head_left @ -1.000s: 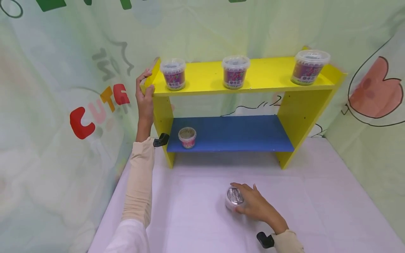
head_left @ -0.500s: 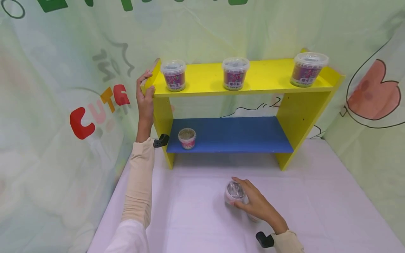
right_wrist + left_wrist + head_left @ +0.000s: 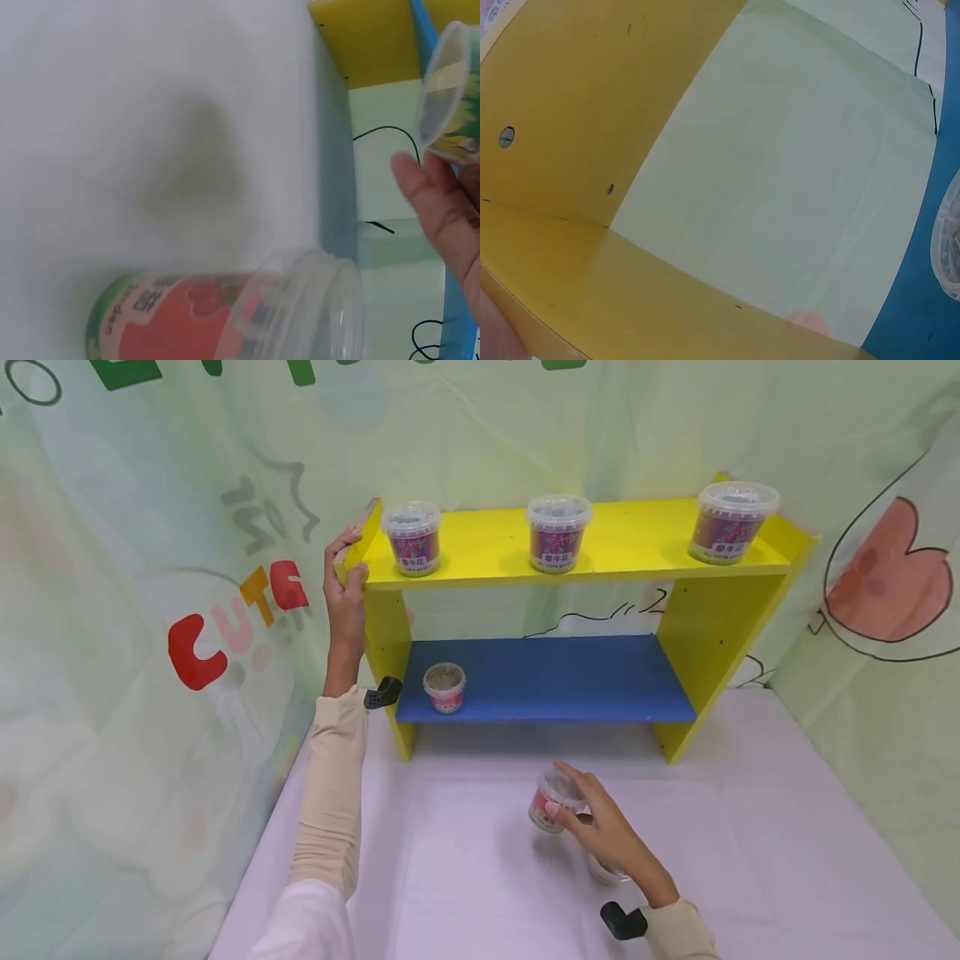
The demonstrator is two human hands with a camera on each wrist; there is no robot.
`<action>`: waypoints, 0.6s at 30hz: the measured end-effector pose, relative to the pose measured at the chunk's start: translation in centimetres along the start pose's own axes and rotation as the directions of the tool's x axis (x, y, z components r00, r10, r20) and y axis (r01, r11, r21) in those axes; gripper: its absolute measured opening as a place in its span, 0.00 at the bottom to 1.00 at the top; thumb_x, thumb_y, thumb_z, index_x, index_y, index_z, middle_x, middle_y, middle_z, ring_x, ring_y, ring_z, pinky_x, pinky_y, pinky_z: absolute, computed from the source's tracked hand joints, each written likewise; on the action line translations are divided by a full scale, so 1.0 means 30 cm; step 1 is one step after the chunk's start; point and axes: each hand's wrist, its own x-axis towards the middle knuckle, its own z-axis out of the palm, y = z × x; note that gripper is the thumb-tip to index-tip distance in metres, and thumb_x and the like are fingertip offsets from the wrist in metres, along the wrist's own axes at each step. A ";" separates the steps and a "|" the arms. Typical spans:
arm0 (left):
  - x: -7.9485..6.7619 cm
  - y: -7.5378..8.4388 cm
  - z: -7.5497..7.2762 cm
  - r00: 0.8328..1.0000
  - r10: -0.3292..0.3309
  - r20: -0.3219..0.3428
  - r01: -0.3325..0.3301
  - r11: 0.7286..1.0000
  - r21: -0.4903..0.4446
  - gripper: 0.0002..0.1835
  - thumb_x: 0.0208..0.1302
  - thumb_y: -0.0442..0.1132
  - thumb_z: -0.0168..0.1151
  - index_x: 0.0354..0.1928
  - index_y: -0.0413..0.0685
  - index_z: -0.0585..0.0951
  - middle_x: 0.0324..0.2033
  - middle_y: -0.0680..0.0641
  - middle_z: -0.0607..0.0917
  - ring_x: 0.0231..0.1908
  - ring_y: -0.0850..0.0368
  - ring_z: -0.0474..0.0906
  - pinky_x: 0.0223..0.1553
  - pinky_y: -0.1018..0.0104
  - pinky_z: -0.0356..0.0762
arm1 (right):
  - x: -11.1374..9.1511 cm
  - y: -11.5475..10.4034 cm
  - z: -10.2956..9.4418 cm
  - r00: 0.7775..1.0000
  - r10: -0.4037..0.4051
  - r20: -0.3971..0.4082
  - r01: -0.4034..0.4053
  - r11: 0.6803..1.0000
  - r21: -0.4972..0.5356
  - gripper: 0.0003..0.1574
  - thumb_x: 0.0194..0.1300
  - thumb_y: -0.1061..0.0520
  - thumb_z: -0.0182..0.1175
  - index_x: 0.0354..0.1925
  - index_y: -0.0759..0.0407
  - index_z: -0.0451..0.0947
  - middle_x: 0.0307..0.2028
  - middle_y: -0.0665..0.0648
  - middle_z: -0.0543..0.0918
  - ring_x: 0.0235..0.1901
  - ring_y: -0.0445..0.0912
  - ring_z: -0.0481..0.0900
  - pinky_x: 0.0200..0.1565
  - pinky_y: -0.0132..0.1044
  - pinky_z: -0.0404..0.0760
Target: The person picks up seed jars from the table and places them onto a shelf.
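Note:
At the left end of the yellow shelf (image 3: 474, 539), my left hand (image 3: 347, 597) grips the upper side panel. The left wrist view shows the panel's inner face and a sliver of skin at its edge. My right hand (image 3: 603, 822) holds a small plastic tub (image 3: 551, 807) above the white table, thumb on its near side. Red shows on its label in the head view, green and yellow in the right wrist view. Under that hand a second tub (image 3: 606, 870), partly hidden, stands on the table; its red label (image 3: 184, 315) shows from the right wrist.
Three purple-labelled lidded tubs, left (image 3: 415, 539), middle (image 3: 558, 533) and right (image 3: 731, 522), stand on the top board. A smaller pink-labelled tub (image 3: 445, 687) occupies the left of the blue lower board (image 3: 562, 681). Printed cloth walls (image 3: 112, 760) enclose both sides and the back.
My right hand has lifted the tub off the table, moved it toward the shelf and tipped it, uncovering the second tub below. The left hand keeps its grip on the shelf.

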 end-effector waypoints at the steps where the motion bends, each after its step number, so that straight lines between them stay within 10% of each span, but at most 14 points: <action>1: 0.001 -0.001 0.000 1.000 -0.001 0.001 0.001 1.000 -0.001 0.19 0.65 0.30 0.42 0.56 0.43 0.71 0.71 0.42 0.64 0.70 0.66 0.59 0.67 0.67 0.67 | 0.002 -0.002 0.000 1.000 0.006 -0.006 -0.005 1.000 0.030 0.39 0.67 0.55 0.61 0.71 0.58 0.59 0.54 0.67 0.71 0.53 0.60 0.75 0.43 0.49 0.86; 18: 0.006 -0.005 -0.004 1.000 -0.013 0.004 0.013 1.000 0.008 0.19 0.65 0.30 0.42 0.56 0.46 0.71 0.70 0.46 0.64 0.70 0.66 0.60 0.67 0.68 0.67 | 0.032 -0.041 -0.043 0.993 0.122 -0.003 -0.116 0.951 0.286 0.39 0.67 0.58 0.60 0.72 0.54 0.57 0.61 0.68 0.69 0.51 0.58 0.74 0.42 0.31 0.83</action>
